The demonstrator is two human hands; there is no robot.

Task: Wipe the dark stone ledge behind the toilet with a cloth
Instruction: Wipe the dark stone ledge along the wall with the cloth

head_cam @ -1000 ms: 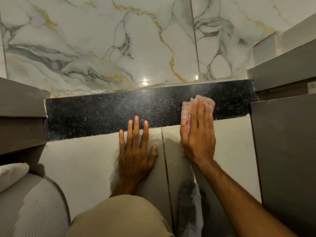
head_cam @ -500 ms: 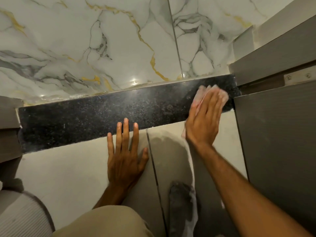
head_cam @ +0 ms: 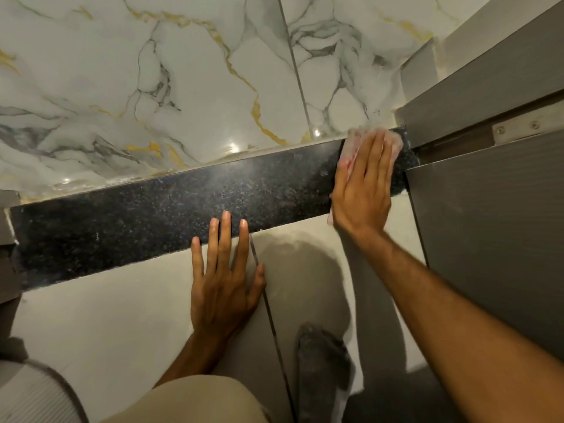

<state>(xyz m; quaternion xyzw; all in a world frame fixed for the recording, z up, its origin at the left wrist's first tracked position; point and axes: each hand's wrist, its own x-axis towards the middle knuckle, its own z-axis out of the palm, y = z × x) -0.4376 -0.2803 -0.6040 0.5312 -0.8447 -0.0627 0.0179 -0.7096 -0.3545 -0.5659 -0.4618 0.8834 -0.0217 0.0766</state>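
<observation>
Dim warm light, tile glare, wide-angle bending

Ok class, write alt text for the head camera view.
A right hand presses a pale pink cloth flat on the right end of a dark stone ledge. The left hand rests flat on the beige tile below.

ledge point(head_cam: 171, 209): runs left to right at the foot of the wall tiles point(head_cam: 189, 87), above the front panel point(head_cam: 100, 309)
cloth point(head_cam: 351, 151): on the ledge's right end, just beside the cabinet point(head_cam: 488, 227)
right hand point(head_cam: 363, 184): flat on the cloth, heel past the ledge's front edge
left hand point(head_cam: 222, 285): on the front panel below the ledge, fingertips reaching over the ledge's front edge
cabinet: abuts the ledge's right end
</observation>
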